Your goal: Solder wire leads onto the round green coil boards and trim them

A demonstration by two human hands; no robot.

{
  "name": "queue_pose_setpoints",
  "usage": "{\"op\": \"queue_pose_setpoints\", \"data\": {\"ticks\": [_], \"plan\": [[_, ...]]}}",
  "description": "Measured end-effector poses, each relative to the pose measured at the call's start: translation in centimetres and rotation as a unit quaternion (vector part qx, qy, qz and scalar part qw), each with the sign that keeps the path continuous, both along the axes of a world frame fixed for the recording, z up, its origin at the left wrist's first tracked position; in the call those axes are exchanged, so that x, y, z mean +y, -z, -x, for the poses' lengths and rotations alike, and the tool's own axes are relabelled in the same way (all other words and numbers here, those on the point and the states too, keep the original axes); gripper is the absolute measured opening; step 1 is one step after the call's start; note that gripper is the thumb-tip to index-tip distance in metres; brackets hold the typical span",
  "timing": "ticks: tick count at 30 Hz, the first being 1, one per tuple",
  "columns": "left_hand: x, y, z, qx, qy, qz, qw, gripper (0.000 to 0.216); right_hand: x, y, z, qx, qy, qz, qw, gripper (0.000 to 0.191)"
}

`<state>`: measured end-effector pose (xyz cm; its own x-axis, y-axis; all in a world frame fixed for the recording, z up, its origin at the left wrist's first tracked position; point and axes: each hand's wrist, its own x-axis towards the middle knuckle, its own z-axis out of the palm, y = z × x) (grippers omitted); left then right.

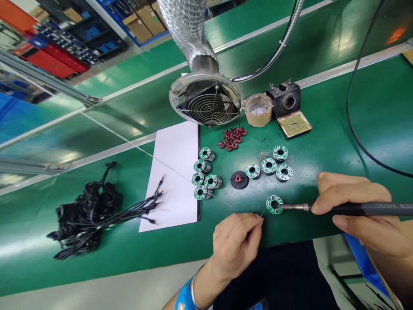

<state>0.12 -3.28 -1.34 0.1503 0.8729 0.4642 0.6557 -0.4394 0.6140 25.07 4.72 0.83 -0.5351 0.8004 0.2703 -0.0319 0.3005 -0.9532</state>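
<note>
My right hand (361,200) grips a soldering iron (297,207) by its dark handle. Its tip touches or hovers at the right side of a round green circuit board (270,204) with a hole in its middle. To the left of that board, the closed fingertips of my left hand (237,243) pinch a thin strand of solder wire (262,214). Behind the iron are several similar ring-shaped boards (269,165). A black disc (239,184) with a small red wire-wound ring (238,178) on it lies beyond my left hand.
Several board-topped metal cylinders (212,181) stand by a white sheet (176,172). Black cables (90,215) lie at left. Red-wound rings (232,137), a fume fan (206,103), a tub (258,110) and an iron stand (287,97) with a sponge tray (294,125) are farther back.
</note>
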Motion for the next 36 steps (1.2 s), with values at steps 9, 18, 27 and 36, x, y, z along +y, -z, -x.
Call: {"op": "queue_pose_setpoints", "data": {"ticks": [9,18,27,36], "plan": [[0.9,-0.2,-1.4,0.027,0.023,-0.014,0.999,0.023,1.0,-0.3,0.9,-0.034,-0.013,0.006,0.999,0.025],[0.8,-0.1,-1.2,0.029,0.029,-0.01,0.999,0.023,2.1,-1.0,1.5,-0.051,-0.063,-0.004,0.997,0.025],[0.8,-0.1,-1.2,0.034,0.036,-0.012,0.999,0.024,2.8,-1.6,1.8,-0.062,-0.085,0.006,0.994,0.022],[0.6,-0.4,-1.0,0.017,0.027,-0.019,0.999,0.027,3.0,-1.9,1.2,-0.043,-0.063,0.009,0.997,0.023]]}}
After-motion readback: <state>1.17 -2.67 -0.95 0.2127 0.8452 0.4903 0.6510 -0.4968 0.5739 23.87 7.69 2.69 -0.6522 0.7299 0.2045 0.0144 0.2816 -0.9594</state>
